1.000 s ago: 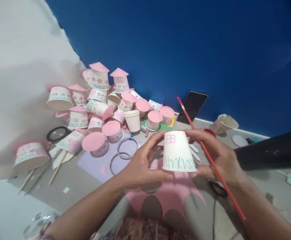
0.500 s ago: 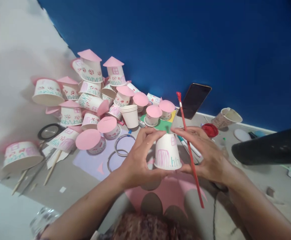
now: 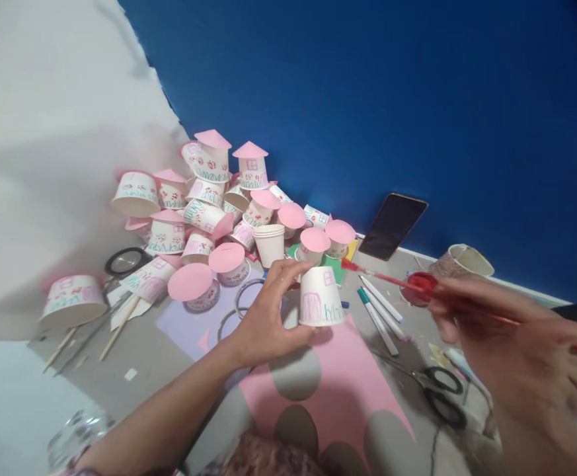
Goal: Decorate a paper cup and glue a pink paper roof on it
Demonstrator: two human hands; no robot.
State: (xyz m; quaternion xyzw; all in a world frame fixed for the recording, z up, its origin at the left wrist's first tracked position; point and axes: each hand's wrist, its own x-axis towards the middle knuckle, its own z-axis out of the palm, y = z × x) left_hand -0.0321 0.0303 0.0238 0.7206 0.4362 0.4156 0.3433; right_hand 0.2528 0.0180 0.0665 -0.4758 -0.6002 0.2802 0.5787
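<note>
My left hand [image 3: 273,314] grips a white paper cup [image 3: 321,299], turned upside down, by its base and rim. A pink door, a pink window and green strokes are drawn on the cup's side. Over at the right, my right hand [image 3: 521,357], blurred by motion, is closed around a red paintbrush [image 3: 392,280] whose red bristles point left towards the cup. Just behind the brush shaft is a small red pot [image 3: 423,285]. Beneath the held cup lies pink paper [image 3: 338,370] with round holes cut out.
Decorated cups with pink cone roofs [image 3: 212,140] are piled at the back left. Plain stacked cups [image 3: 269,246] stand before them. Markers [image 3: 380,317], scissors [image 3: 431,383], a phone [image 3: 393,226] against the blue wall and a patterned cup [image 3: 461,262] are on the right.
My right hand has let go of the cup and swung right with the paintbrush, which now lies nearly level. My left hand keeps the cup. The view has shifted slightly.
</note>
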